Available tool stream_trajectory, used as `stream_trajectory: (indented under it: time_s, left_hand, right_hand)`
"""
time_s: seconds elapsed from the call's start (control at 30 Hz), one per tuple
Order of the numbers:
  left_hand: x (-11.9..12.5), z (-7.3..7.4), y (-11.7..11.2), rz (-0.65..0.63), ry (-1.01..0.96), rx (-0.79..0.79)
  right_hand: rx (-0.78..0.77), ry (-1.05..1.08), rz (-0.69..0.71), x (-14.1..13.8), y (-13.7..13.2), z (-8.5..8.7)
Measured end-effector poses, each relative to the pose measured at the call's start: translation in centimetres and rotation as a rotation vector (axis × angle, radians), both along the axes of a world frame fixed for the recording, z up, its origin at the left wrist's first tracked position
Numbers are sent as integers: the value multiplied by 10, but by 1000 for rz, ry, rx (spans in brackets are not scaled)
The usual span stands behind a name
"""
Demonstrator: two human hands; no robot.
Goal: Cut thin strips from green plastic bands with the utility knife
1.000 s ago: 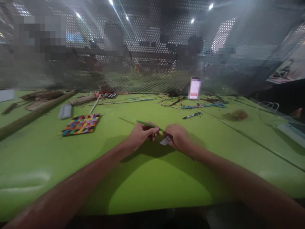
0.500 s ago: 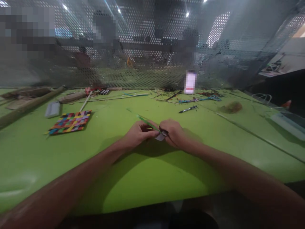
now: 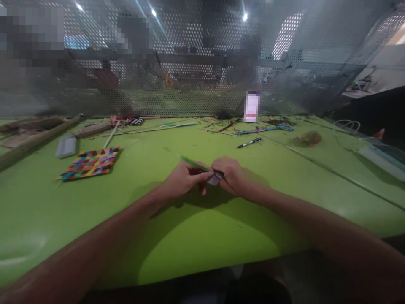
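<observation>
My left hand (image 3: 185, 177) and my right hand (image 3: 231, 175) meet over the middle of the green table. From between them a thin green strip (image 3: 193, 163) slants up and away to the left. My left thumb and fingers pinch together at the strip's near end. A small whitish flat piece (image 3: 214, 180) shows just below, where the fingers of both hands meet. My right hand is curled closed at that same spot; a small grey bit shows at its fingertips, but most of what it grips is hidden.
At the left lies a woven multicoloured square (image 3: 91, 164), beside a pale block (image 3: 66, 146) and a wooden pole (image 3: 41, 137). A pen (image 3: 249, 142) lies beyond my right hand. Along the right runs a long thin strip (image 3: 341, 175). A perforated panel (image 3: 186, 93) closes the back.
Both hands stay together with the green strip between them. My left fingers have shifted slightly, and one fingertip now shows lower beneath the whitish piece. The view has turned a little.
</observation>
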State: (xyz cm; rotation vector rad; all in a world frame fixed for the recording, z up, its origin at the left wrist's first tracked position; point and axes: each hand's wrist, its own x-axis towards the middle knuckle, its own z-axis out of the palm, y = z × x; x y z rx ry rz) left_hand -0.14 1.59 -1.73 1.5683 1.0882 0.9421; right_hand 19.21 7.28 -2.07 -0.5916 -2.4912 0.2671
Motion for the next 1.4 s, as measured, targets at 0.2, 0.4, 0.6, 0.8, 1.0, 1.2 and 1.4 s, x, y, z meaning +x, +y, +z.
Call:
stream_trajectory:
  time_s: [0.2, 0.4, 0.6, 0.8, 1.0, 1.2, 1.4]
  left_hand:
    - [1, 7, -3, 24, 96, -4]
    - [2, 14, -3, 15, 51, -8]
    - [3, 9, -3, 21, -46, -29]
    - [5, 5, -1, 1, -95, -17]
    - [5, 1, -3, 26, -97, -11]
    - [8, 5, -6, 23, -230, -42]
    - [7, 4, -7, 20, -221, -51]
  right_hand:
    - [-51, 2, 7, 0, -2, 3]
    - [-77, 30, -24, 2, 1, 6]
    - [-97, 14, -39, 3, -2, 7]
    - [-97, 32, -1, 2, -5, 7]
    - [-96, 53, -16, 0, -3, 3]
    - [-99, 53, -51, 0, -3, 2]
    - [-106, 55, -34, 0, -4, 4]
